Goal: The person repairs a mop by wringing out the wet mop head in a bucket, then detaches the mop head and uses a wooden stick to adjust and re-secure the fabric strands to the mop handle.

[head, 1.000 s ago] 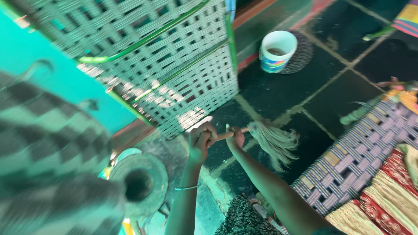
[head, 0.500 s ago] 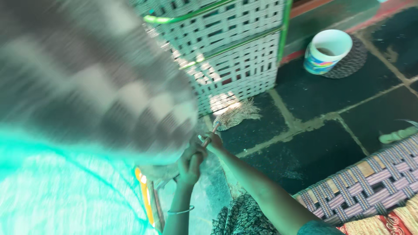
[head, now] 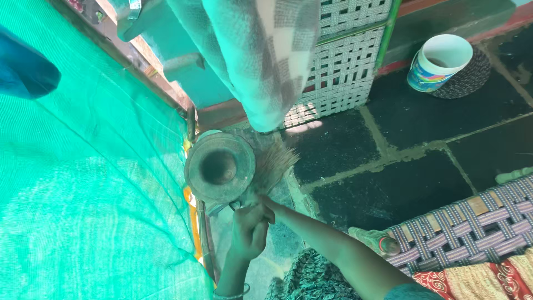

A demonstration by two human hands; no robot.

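Green netting [head: 83,183], grey-checked cloth [head: 266,55], white woven basket [head: 344,72], black tiled floor [head: 400,183].

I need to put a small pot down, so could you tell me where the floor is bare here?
The dark stone floor is bare between the white woven basket, the cup on its mat, and the woven mat. It is crowded by the metal pot, where the left hand and right hand work the broom beside the green net.
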